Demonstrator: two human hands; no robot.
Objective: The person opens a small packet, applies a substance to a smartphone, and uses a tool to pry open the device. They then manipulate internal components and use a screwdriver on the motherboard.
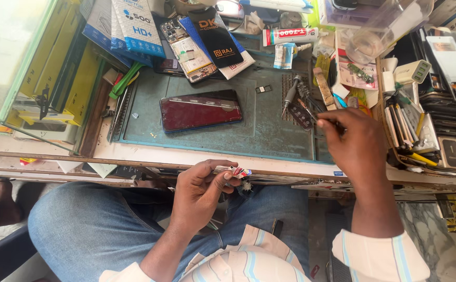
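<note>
The left hand (199, 190) sat low over the person's lap, just off the bench's front edge, fingers curled shut around a small crumpled wrapper (233, 172) with red and white marks; thumb and forefinger pinched it at its left end, and the rest stuck out toward 3 o'clock. The right hand (354, 143) reached up onto the bench at about 2 o'clock from the left, fingers bunched tight on a thin tool (323, 121) whose tip pointed toward 10 o'clock. How much of the tool lay inside the grip could not be told. The tip met a small dark circuit board (300, 114) lying on the teal work mat (259, 133).

A phone (201, 110) with a dark red face lay flat near the mat's middle, well apart from both hands, at 9 o'clock from the board. A screwdriver (291, 94) rested just above the board, at 12 o'clock. A tiny tray (263, 89) lay on the mat between phone and screwdriver. Farther up, at 12 o'clock from the mat, lay a white glue tube (289, 36) with a red cap end. An opened phone (188, 50) lay at 11 o'clock, among boxes. A white charger (416, 71) sat at 3 o'clock from the tube. The person wore jeans (92, 230) and a striped shirt.
</note>
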